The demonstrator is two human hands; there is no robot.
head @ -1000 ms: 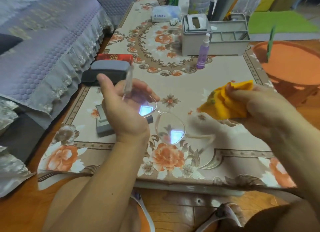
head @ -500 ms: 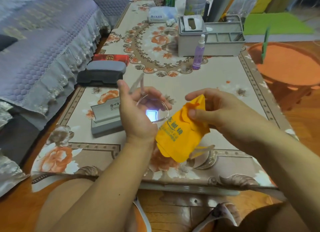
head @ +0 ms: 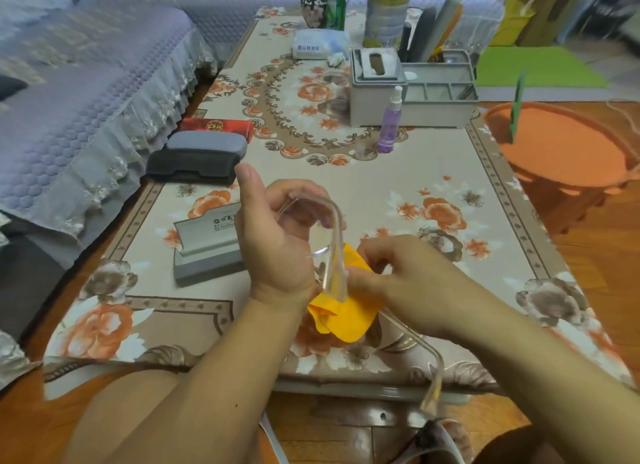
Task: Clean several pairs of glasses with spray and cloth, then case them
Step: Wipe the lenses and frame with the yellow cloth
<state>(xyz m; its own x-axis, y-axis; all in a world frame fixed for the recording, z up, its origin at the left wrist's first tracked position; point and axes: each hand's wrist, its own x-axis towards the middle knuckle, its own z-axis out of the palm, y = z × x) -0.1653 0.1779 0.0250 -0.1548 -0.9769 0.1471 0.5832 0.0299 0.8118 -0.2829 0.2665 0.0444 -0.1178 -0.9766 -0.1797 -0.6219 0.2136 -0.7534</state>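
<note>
My left hand (head: 277,242) grips a pair of clear-framed glasses (head: 334,252) above the near part of the table, one temple arm curving down past my wrist. My right hand (head: 401,276) presses a yellow cloth (head: 341,316) against the glasses, the cloth hanging below both hands. The other temple arm (head: 434,377) trails down to the lower right. A purple spray bottle (head: 390,122) stands upright farther back. An open grey glasses case (head: 204,252) lies left of my left hand. Behind it, near the left edge, sit a dark case (head: 192,167), a grey case (head: 207,145) and a red case (head: 216,128).
The floral tablecloth (head: 433,173) covers a low table. A grey tissue box and organiser (head: 412,93) stand at the back with a tissue pack, cans and a tall tin. A sofa with a lilac cover (head: 86,93) runs along the left. An orange stool (head: 561,145) stands at right.
My hands have come together: the right hand brought the yellow cloth in from the right onto the glasses, and the left hand turned the frame so a temple arm points down.
</note>
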